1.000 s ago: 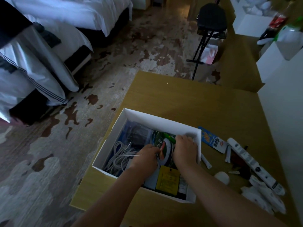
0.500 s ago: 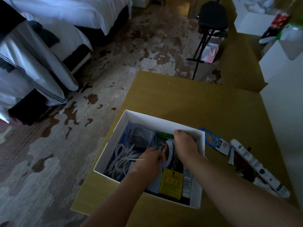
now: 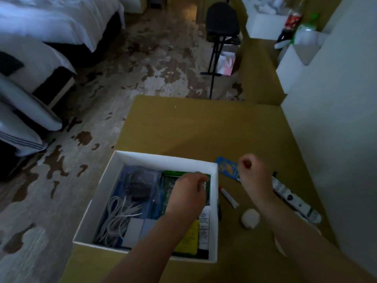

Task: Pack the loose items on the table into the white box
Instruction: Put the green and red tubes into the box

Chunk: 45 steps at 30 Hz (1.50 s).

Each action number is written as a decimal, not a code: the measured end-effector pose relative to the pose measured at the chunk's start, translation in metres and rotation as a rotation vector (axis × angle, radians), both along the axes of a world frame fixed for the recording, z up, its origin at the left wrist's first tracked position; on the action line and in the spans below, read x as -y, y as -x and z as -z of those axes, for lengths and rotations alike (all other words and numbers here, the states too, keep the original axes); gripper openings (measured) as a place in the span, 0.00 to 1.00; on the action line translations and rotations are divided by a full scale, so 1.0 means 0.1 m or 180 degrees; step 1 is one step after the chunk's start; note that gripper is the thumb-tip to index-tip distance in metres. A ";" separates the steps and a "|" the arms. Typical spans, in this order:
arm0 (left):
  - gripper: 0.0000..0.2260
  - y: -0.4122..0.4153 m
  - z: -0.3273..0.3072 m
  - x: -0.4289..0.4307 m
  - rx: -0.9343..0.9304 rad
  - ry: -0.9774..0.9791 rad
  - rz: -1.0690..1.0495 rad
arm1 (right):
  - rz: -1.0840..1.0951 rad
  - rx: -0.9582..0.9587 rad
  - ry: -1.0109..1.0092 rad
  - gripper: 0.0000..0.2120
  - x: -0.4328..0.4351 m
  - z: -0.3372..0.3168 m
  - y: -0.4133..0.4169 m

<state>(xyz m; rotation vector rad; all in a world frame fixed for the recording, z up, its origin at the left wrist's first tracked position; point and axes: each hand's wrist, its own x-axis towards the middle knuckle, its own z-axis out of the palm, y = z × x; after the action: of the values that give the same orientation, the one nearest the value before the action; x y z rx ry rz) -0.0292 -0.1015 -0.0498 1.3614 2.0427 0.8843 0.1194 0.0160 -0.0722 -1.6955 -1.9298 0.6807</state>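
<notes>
The open white cardboard box (image 3: 163, 158) sits at the near left part of the yellow-brown wooden bench (image 3: 204, 127), its long axis running roughly from the person toward the far edge, slightly skewed so its far end leans right. It is already crowded: a coil of white cord (image 3: 116, 217) at the near left, a dark item in a clear bag (image 3: 138, 184) behind it, a green printed packet (image 3: 173, 186) under the left hand, and a yellow flat packet (image 3: 189, 237) by the near right wall. The left hand (image 3: 189, 193) is down inside the box over the green packet with its fingers curled; whether it pinches anything I cannot tell. The right hand (image 3: 253, 172) hovers outside the box above the bench, loosely closed with thumb and fingertips together, and seems empty, though blur leaves that uncertain. Loose items remain right of the box: a blue printed sachet (image 3: 226, 167) pointing away and to the left, a small white tube with a red cap (image 3: 227, 195) lying diagonally with the cap toward the box wall, a round white ball-like lump (image 3: 250, 218), and a long white printed tube (image 3: 293, 201) with its length running from far left to near right. The risks I judge likeliest: the round lump could roll off if brushed by the right forearm, and the long tube may not lie flat unless turned to match the box's long axis, since the contents leave little bare floor.
</notes>
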 end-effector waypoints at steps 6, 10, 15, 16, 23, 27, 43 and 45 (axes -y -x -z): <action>0.10 -0.75 0.02 -0.32 0.0111 0.0082 0.0706 | -0.0224 0.0710 0.1577 0.12 0.33 0.67 -0.77; 0.19 -1.05 0.33 -0.52 -0.0202 0.1487 0.1145 | -0.0474 0.0818 0.1634 0.07 0.50 0.82 -0.88; 0.21 -1.20 0.77 -0.68 -0.0416 0.2101 0.0609 | -0.0456 0.0640 0.1298 0.10 0.34 0.78 -0.99; 0.22 -1.21 0.85 -0.69 -0.0448 0.2197 0.0532 | -0.0444 0.0570 0.1221 0.10 0.28 0.77 -1.01; 0.22 -1.26 1.12 -0.73 -0.0629 0.2007 0.0148 | -0.0525 0.0490 0.0926 0.15 -0.09 0.81 -0.95; 0.21 -1.22 1.17 -0.65 -0.0590 0.2102 0.0212 | -0.0731 0.0769 0.0964 0.22 -0.18 0.89 -0.89; 0.11 -1.41 0.45 -0.38 0.1153 0.1656 -0.0378 | -0.0123 0.0230 0.1400 0.11 -0.05 0.62 -0.90; 0.10 -1.36 0.33 -0.32 0.1393 0.1458 -0.0400 | 0.0111 -0.0827 0.1921 0.06 -0.07 0.39 -0.86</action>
<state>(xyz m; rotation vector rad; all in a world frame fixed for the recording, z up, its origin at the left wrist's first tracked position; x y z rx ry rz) 0.1065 -0.0698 -0.0832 0.7268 1.8445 0.6383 0.2057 0.0230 -0.1113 -1.8446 -1.5979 1.5021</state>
